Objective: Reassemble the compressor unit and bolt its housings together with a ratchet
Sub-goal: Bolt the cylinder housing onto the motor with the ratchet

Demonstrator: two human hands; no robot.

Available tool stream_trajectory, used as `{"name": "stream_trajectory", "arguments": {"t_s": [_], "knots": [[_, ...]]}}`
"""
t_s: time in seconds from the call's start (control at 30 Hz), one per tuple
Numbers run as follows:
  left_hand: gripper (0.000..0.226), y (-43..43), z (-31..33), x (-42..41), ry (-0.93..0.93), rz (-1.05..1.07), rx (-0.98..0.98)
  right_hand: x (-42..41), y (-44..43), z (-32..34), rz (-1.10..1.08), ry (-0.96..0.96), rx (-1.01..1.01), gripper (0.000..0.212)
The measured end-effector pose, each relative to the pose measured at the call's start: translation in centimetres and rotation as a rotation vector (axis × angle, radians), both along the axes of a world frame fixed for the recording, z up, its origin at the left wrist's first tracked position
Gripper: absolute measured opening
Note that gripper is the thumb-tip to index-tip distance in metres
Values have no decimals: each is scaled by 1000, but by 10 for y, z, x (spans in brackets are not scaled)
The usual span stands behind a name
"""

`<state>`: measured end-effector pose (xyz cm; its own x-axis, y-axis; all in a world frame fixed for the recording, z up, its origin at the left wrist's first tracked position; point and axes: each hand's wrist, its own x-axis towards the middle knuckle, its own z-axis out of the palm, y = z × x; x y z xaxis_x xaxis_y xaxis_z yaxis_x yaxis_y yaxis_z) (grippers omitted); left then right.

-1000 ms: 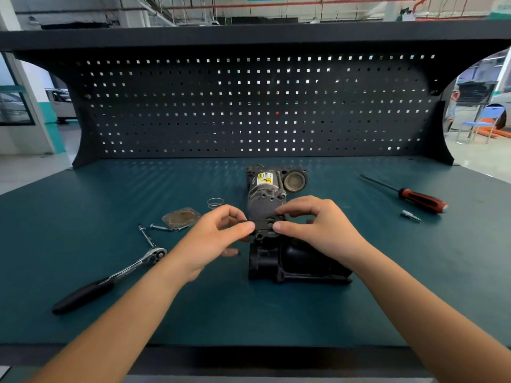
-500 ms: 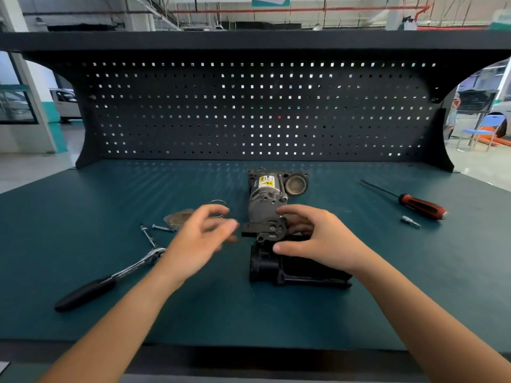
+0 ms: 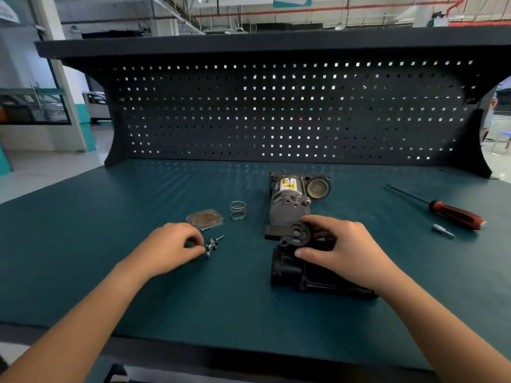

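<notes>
With the compressor clamped in the right hand, the left hand has been moved off it and its grip closed on a bolt, so bolting is judged next.

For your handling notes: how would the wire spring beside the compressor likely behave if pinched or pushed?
The spring is a few thin, open wire coils: probably light, and squashy when pinched. Its coils are round, so a nudge could tip or roll it.

The table has a matt teal top. The compressor motor is dull grey metal — its lower housing matt black plastic. The spring and bolts are shiny metal.
</notes>
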<state>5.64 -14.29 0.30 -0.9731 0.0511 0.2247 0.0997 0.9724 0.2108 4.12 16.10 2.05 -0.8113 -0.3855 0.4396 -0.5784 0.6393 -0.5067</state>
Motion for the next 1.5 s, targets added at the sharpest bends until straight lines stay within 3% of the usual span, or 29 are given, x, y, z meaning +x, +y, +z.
{"name": "stream_trajectory", "arguments": {"t_s": [0.1,0.33,0.6,1.1,1.23,1.37,1.4,1.5], "knots": [[20,10,-6,-9,-73,36,-126,0,0,-2,0,16,7,59],[21,9,-1,-31,18,129,161,0,1,-3,1,27,24,60],[24,6,-5,-66,-110,224,-169,-1,1,-5,9,44,33,61],[18,-3,-9,-65,-42,243,-187,1,0,-4,11,21,38,60],[15,10,6,-51,143,200,79,1,0,-4,12,16,37,60],[23,54,41,-12,250,-5,686,2,0,-4,5,16,32,60],[24,65,47,0,249,-79,763,2,0,-4,4,17,29,60],[26,95,53,28,256,-250,731,2,-1,-4,0,16,25,60]]}}
